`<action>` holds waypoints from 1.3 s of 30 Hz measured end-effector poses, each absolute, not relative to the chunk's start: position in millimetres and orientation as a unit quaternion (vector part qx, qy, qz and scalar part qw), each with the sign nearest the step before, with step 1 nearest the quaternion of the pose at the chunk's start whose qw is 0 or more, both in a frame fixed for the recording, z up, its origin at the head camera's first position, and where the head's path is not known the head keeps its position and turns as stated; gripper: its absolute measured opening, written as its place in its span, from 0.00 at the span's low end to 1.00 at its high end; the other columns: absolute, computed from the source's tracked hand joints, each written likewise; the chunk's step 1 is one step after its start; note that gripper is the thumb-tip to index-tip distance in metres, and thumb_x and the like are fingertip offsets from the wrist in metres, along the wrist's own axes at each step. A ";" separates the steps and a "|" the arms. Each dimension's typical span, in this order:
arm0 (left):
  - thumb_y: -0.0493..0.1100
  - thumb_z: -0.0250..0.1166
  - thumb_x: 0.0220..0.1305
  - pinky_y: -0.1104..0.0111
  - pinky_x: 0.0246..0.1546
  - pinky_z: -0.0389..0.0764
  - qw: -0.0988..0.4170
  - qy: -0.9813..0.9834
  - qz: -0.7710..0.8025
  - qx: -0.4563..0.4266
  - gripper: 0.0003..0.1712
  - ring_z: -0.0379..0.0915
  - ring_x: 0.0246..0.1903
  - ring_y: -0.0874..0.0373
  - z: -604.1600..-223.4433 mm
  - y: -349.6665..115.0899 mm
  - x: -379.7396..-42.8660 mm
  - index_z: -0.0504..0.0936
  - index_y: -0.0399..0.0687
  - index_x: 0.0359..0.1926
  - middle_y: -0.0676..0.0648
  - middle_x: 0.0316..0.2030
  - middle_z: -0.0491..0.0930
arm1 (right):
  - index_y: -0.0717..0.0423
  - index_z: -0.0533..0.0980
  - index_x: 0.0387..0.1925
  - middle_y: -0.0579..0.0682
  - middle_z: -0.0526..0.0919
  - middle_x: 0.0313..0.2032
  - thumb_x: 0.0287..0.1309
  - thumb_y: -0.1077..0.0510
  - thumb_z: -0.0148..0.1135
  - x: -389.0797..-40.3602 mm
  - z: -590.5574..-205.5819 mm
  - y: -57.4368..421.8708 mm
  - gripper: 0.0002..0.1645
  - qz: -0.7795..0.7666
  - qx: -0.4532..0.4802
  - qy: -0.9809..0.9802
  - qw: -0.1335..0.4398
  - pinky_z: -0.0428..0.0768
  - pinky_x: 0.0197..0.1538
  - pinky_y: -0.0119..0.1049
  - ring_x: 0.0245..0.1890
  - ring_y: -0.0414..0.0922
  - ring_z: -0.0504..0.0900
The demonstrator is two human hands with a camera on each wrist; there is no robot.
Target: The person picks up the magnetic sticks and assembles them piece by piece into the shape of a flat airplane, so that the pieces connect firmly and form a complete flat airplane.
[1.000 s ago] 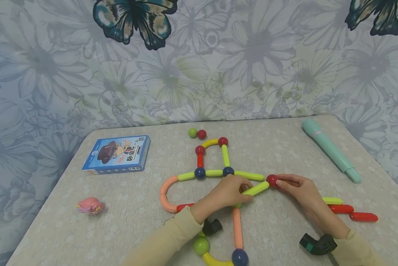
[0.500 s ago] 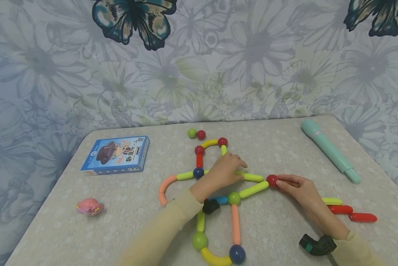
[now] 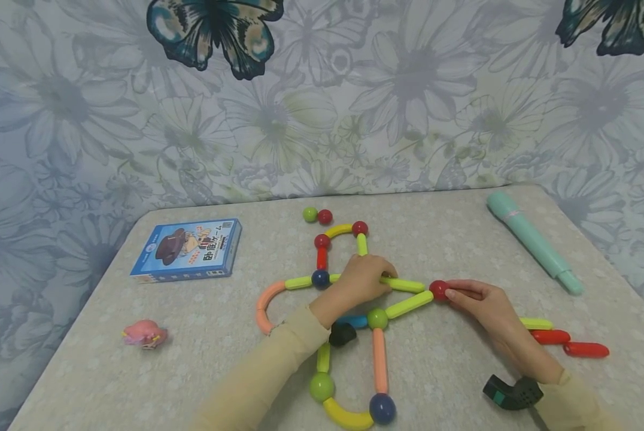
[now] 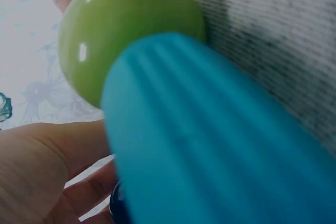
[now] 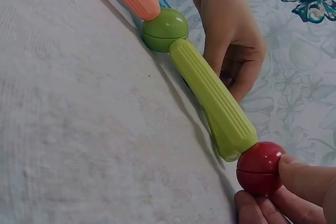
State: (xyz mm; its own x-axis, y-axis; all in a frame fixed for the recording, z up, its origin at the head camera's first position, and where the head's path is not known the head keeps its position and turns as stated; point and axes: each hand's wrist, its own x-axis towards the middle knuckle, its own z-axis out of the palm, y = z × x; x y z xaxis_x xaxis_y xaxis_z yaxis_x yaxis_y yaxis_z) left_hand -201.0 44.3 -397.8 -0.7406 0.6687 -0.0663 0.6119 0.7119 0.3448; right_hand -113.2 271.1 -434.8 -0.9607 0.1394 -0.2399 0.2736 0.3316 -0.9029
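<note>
My right hand [image 3: 486, 305] pinches a red ball [image 3: 438, 290] between thumb and fingers. Two yellow-green magnetic sticks meet near that ball: an upper stick [image 3: 408, 285] and a lower stick [image 3: 410, 304], which runs to a green ball [image 3: 377, 318]. My left hand [image 3: 361, 278] pinches the left end of the upper stick and hides the joint there. In the left wrist view a ribbed blue stick [image 4: 210, 140] covers much of that hand, and a dark blue ball [image 4: 119, 205] shows partly near its fingers. The right wrist view shows the red ball [image 5: 257, 171] against the stick ends.
The joined figure includes a peach curved piece [image 3: 268, 305] and a yellow curved piece [image 3: 349, 416]. Loose red sticks [image 3: 586, 349] lie right. Around stand a blue box [image 3: 187, 248], a pink toy [image 3: 145, 333], a mint-green tube [image 3: 534, 242] and two loose balls [image 3: 324, 216].
My left hand has left the lower stick and moved up and left to the upper stick, uncovering the green ball. My right hand stays at the red ball.
</note>
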 end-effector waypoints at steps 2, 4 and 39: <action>0.42 0.69 0.57 0.66 0.42 0.65 0.092 0.920 0.161 0.345 0.13 0.74 0.40 0.63 -397.7 43.2 -200.5 0.85 0.51 0.45 0.57 0.38 0.81 | 0.68 0.71 0.56 0.56 0.81 0.45 0.54 0.42 0.65 -114.6 -434.2 271.0 0.39 -0.566 0.120 0.814 0.059 0.74 0.40 0.25 0.39 0.38 0.77; 0.43 0.68 0.58 0.65 0.42 0.66 0.090 0.920 0.167 0.344 0.14 0.74 0.39 0.63 -397.4 42.5 -199.9 0.84 0.51 0.46 0.57 0.39 0.81 | 0.68 0.71 0.56 0.56 0.80 0.45 0.54 0.43 0.65 -115.6 -433.7 271.1 0.38 -0.565 0.115 0.815 0.059 0.74 0.40 0.25 0.39 0.38 0.77; 0.40 0.65 0.61 0.68 0.46 0.70 0.102 0.911 0.184 0.355 0.19 0.72 0.44 0.61 -395.9 32.3 -197.9 0.80 0.49 0.54 0.52 0.47 0.79 | 0.73 0.66 0.58 0.62 0.76 0.50 0.62 0.55 0.60 -121.6 -428.7 272.6 0.30 -0.608 0.030 0.789 0.084 0.76 0.44 0.30 0.42 0.37 0.78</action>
State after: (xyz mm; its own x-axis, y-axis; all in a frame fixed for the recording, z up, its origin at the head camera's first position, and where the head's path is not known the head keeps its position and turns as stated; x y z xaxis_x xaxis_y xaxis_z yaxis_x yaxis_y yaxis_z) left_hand -197.9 32.3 -395.9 -0.7270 0.6845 -0.0546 0.6098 0.6801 0.4068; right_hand -121.6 272.6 -428.7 -0.9841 -0.0553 -0.1688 0.1491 0.2592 -0.9542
